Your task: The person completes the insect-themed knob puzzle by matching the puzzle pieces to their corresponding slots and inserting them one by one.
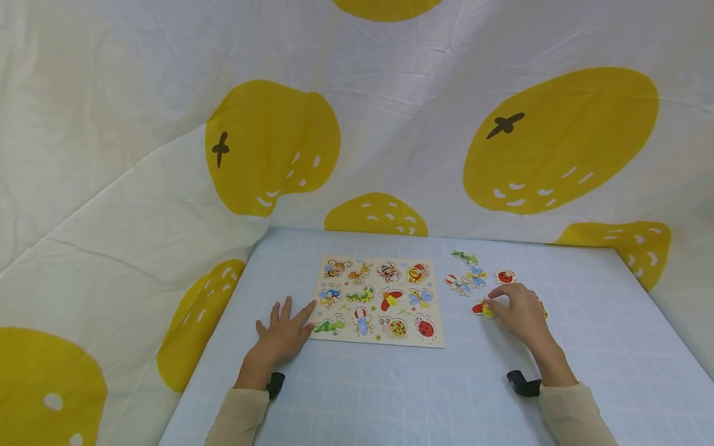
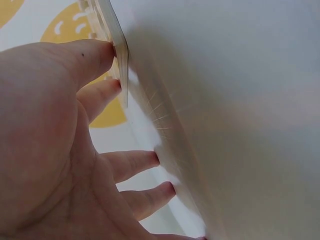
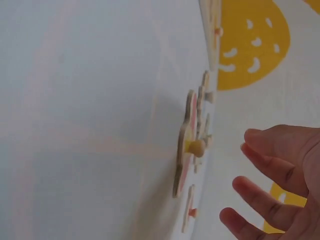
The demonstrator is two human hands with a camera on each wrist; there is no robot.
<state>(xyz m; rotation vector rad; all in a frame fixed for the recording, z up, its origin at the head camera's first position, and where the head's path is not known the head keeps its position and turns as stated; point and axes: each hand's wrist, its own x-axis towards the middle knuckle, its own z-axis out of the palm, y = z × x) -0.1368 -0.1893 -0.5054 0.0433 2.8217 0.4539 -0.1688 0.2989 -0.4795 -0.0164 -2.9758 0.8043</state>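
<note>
A wooden insect puzzle board (image 1: 351, 338) lies flat on the table, with rows of colourful bugs on it. At its lower left corner my left hand (image 1: 281, 339) is spread out; the thumb and index finger touch the board's edge (image 2: 121, 47), while the other fingertips rest on the table. To the right of the board, my right hand (image 1: 521, 313) hovers over a red-winged bug puzzle piece (image 1: 483, 308). In the right wrist view that piece's knob (image 3: 196, 147) stands apart from the loosely bent fingers (image 3: 260, 197). Another piece is mostly hidden behind the right hand.
Several loose knobbed pieces lie beyond the right hand: a green grasshopper (image 1: 465, 257), a blue-winged bee (image 1: 476, 277), a blue beetle (image 1: 458, 285) and a ladybug (image 1: 505, 276). A pale checked cloth (image 1: 390, 396) covers the table. White fabric with yellow fruit prints (image 1: 390, 142) hangs behind.
</note>
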